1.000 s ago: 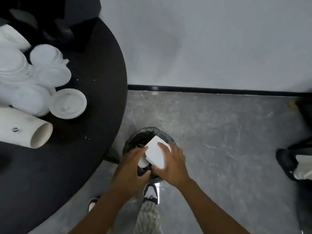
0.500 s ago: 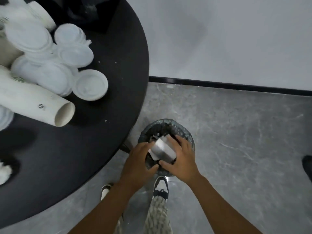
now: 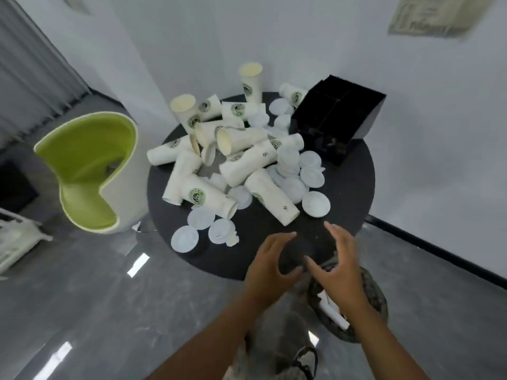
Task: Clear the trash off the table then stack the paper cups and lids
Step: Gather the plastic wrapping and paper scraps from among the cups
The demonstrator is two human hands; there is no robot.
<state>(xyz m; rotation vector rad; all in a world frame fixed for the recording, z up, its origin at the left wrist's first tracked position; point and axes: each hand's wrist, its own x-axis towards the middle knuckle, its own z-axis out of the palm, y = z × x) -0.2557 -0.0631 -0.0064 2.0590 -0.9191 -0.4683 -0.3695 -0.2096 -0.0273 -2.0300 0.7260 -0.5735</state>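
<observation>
Head view. Both hands hover, empty, over the near rim of the round black tabletop (image 3: 345,193), fingers spread wide and slightly curved, holding nothing. The left hand (image 3: 270,267) sits at about 6 o'clock of the tabletop; the right hand (image 3: 338,272) is just beside it toward 5 o'clock, above the lined trash bin (image 3: 380,303) on the floor, in which white scraps show.

The small crumpled white scrap (image 3: 232,239), probably the remaining trash though blur leaves this uncertain, lies at 10 o'clock from the left hand's fingers (image 3: 285,237), touching a flat lid (image 3: 220,231) near the tabletop's edge. The left hand is the nearer of the two.

The pile of paper cups (image 3: 247,163) lies at 12 o'clock from both hands, mostly tipped on their sides. The closest fallen cup (image 3: 271,200) has its long axis running from 10 to 4 o'clock, open mouth toward the right hand's fingers (image 3: 333,229), which are nearer to it. Loose lids (image 3: 315,202) scatter on both sides of the pile. A black organiser box (image 3: 337,124) stands at 1 o'clock, a green chair (image 3: 82,171) at 9 o'clock.
</observation>
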